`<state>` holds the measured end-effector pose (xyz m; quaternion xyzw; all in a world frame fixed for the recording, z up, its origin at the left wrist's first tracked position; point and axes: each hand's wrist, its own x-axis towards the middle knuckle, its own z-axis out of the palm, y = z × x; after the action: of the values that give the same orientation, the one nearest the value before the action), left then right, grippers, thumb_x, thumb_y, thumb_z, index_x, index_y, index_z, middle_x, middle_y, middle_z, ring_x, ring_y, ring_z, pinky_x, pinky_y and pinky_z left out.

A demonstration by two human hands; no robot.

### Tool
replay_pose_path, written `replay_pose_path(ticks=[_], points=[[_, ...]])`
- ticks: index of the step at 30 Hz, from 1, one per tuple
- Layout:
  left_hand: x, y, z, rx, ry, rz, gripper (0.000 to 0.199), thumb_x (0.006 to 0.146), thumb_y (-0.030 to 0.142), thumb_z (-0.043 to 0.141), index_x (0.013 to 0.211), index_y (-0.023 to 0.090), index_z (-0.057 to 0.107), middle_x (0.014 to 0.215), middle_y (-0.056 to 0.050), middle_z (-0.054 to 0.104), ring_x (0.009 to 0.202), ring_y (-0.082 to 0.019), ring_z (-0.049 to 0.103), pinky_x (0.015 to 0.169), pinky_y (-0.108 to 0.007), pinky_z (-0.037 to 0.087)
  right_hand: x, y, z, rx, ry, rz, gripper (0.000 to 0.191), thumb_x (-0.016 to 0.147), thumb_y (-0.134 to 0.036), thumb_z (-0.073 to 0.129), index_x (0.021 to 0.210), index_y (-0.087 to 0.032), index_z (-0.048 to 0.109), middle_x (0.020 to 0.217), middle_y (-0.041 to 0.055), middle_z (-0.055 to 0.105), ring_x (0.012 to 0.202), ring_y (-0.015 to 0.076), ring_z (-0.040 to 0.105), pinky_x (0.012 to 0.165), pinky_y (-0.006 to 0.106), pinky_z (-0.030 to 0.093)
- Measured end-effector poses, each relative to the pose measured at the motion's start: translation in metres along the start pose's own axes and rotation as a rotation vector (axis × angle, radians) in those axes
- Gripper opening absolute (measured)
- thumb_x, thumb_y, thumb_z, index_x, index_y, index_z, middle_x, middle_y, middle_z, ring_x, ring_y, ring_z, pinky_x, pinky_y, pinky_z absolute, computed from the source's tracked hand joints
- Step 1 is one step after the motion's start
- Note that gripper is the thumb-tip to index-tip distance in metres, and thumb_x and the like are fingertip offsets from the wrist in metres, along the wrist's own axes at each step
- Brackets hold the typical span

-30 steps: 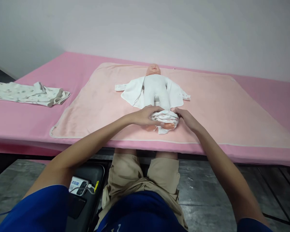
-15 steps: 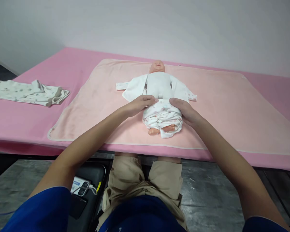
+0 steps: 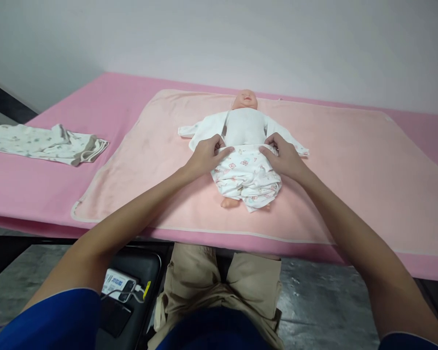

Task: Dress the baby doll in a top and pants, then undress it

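A baby doll [image 3: 245, 100] lies on its back, head toward the wall, in an open white jacket [image 3: 212, 125] with both sleeves spread out. Printed white baby pants [image 3: 245, 170] cover its hips and legs, bunched at the lower end. One foot [image 3: 229, 202] pokes out below the cloth, the other barely shows. My left hand [image 3: 209, 154] pinches the waistband on the left side. On the right side, my right hand [image 3: 282, 154] grips the same waistband between thumb and fingers. The doll's white torso [image 3: 245, 125] shows above the band.
Under the doll is a peach blanket [image 3: 350, 180] on a pink-covered table [image 3: 126, 92]. A folded printed cloth [image 3: 45, 144] lies at the left. Below the table edge, a black seat [image 3: 146, 265] holds a white power bank [image 3: 126, 287] with a cable. A wall stands behind.
Both hands have pulled the waistband upward toward the doll's chest. The pants now lie more stretched over the hips, and their bunched part covers more of the right-hand foot.
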<state>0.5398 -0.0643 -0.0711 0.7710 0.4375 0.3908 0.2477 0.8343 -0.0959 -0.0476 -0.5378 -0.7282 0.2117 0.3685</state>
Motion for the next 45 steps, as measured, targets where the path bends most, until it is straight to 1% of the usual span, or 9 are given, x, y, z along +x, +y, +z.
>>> replay_pose_path(ticks=[6,14,21,25,28,32,37,41,45], points=[[0.004,-0.014,0.007,-0.034,-0.032,-0.036,0.04,0.105,0.052,0.072,0.086,0.023,0.053,0.07,0.003,0.053,0.065,-0.015,0.044,0.064,-0.032,0.035,0.011,0.019,0.005,0.254,-0.143,0.226,0.048,0.09,-0.068,0.084,0.089,-0.025,0.061,0.073,-0.0014,0.056,0.069,0.0164,0.046,0.066,0.033,0.035],[0.007,-0.008,0.004,0.257,-0.084,0.306,0.028,0.115,0.046,0.05,0.098,0.024,0.052,0.106,-0.014,0.069,0.102,-0.032,0.059,0.096,-0.049,0.049,0.002,-0.017,0.005,-0.136,-0.175,-0.049,0.039,0.109,-0.054,0.066,0.086,-0.023,0.062,0.079,0.0039,0.066,0.074,0.0207,0.054,0.073,0.039,0.037],[0.02,-0.018,0.017,-0.076,-0.055,-0.18,0.035,0.112,0.049,0.065,0.093,0.024,0.05,0.078,0.001,0.055,0.072,-0.018,0.05,0.071,-0.034,0.037,0.019,0.025,0.022,0.279,0.008,0.276,0.068,0.094,-0.088,0.072,0.075,-0.025,0.054,0.07,0.0002,0.053,0.071,0.0195,0.051,0.069,0.037,0.044],[0.014,-0.024,0.032,-0.41,-0.046,-0.353,0.059,0.103,0.07,0.075,0.081,0.023,0.047,0.074,0.001,0.047,0.068,-0.015,0.043,0.063,-0.03,0.031,0.011,0.036,0.043,0.764,0.0,0.397,0.064,0.089,-0.093,0.071,0.1,-0.029,0.071,0.088,0.0062,0.073,0.099,0.0339,0.072,0.087,0.05,0.063],[0.012,-0.022,0.04,-0.753,-0.029,-0.419,0.068,0.091,0.077,0.085,0.08,0.022,0.045,0.074,0.002,0.045,0.065,-0.012,0.044,0.059,-0.027,0.034,0.007,0.029,0.047,0.926,-0.047,0.414,0.066,0.091,-0.092,0.067,0.115,-0.031,0.075,0.101,0.0086,0.079,0.116,0.0392,0.074,0.099,0.058,0.065],[0.012,-0.021,0.036,-0.902,-0.02,-0.357,0.06,0.09,0.073,0.088,0.091,0.023,0.055,0.076,0.003,0.051,0.064,-0.011,0.048,0.058,-0.025,0.038,0.011,0.029,0.026,0.708,-0.03,0.287,0.058,0.09,-0.086,0.076,0.098,-0.03,0.067,0.089,0.0035,0.069,0.09,0.0286,0.068,0.082,0.046,0.061],[0.022,-0.02,0.008,-0.488,-0.063,-0.155,0.048,0.097,0.058,0.086,0.13,0.028,0.068,0.073,0.006,0.047,0.06,-0.013,0.042,0.056,-0.027,0.031,0.021,0.033,-0.005,0.06,0.065,0.025,0.046,0.101,-0.071,0.072,0.098,-0.027,0.057,0.087,0.0012,0.06,0.078,0.0211,0.054,0.079,0.039,0.048],[0.041,-0.015,-0.001,-0.138,-0.035,-0.018,0.027,0.103,0.048,0.079,0.111,0.023,0.075,0.07,0.004,0.051,0.062,-0.014,0.044,0.062,-0.03,0.033,0.037,0.033,0.003,-0.051,0.238,-0.045,0.042,0.106,-0.067,0.061,0.1,-0.028,0.048,0.096,0.0037,0.062,0.081,0.0229,0.056,0.083,0.041,0.046],[0.058,-0.026,0.017,-0.184,-0.002,-0.059,0.048,0.105,0.056,0.073,0.075,0.022,0.059,0.065,0.001,0.05,0.063,-0.016,0.046,0.064,-0.033,0.036,0.048,0.044,0.029,0.054,0.301,0.104,0.057,0.098,-0.083,0.063,0.097,-0.029,0.047,0.093,0.0022,0.06,0.086,0.0231,0.056,0.084,0.039,0.047]])
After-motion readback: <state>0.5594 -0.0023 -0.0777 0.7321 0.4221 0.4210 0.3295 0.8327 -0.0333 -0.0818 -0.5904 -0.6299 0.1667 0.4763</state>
